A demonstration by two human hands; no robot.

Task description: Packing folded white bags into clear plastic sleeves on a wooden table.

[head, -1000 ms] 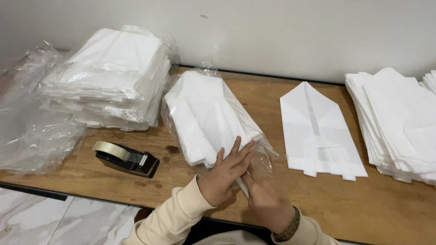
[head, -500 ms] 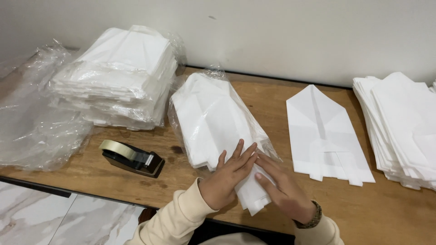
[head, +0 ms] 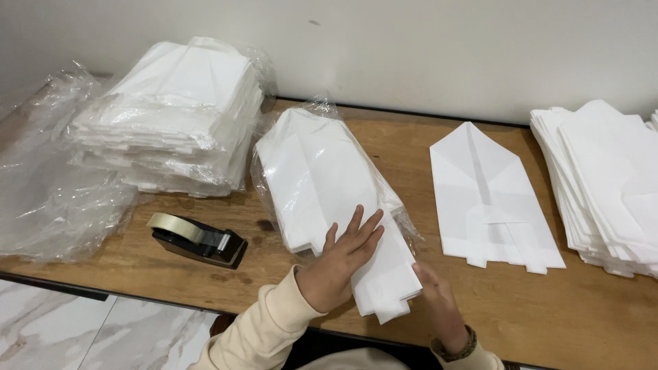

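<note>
The left hand (head: 337,267) lies flat, fingers spread, on a plastic-wrapped bundle of folded white paper bags (head: 329,199); its grip is open and only presses down. The right hand (head: 439,301) touches the bundle's near right corner; whether its grip has closed there cannot be told. Left of the left hand sits a tape dispenser (head: 197,238) on the wooden worktop (head: 411,144). Right of the right hand lies a single folded bag (head: 490,199).

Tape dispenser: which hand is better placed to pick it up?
Left, probably. The left hand lies flat on the bagged stack of white folded sheets, beside the tape dispenser; the right hand is across the stack.
</note>
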